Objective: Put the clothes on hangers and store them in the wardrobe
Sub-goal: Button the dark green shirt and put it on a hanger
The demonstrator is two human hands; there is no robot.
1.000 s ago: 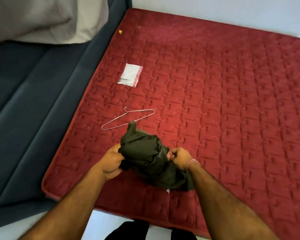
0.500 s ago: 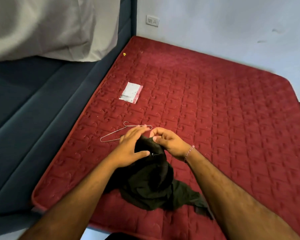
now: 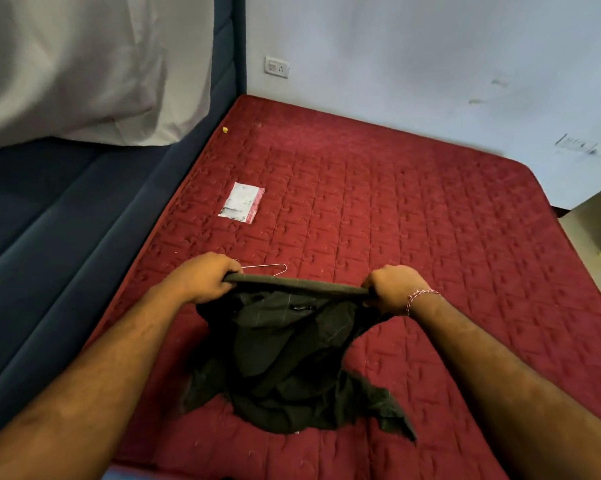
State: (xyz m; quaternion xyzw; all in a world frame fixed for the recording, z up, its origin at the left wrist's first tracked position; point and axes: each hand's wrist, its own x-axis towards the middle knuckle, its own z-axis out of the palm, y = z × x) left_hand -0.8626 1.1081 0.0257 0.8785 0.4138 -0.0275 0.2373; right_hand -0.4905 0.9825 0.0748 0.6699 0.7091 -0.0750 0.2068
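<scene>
While the head cam has my left hand point(image 3: 205, 279) and right hand point(image 3: 392, 287) both curled tight on the stretched top edge of the dark garment point(image 3: 288, 358), it's soft, light and floppy, sagging below the fingers onto the red mattress point(image 3: 430, 237), wire hanger point(image 3: 269, 268) just beyond the left fingers.

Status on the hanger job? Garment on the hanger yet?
Not yet. Done: nothing hung; the wire hanger lies bare on the red mattress, partly hidden behind the left hand. In hand: the left hand and right hand grip the dark garment by one edge, stretched taut between them, the rest drooping onto the mattress. Left: hanging it and storing it; no wardrobe in view.
</scene>
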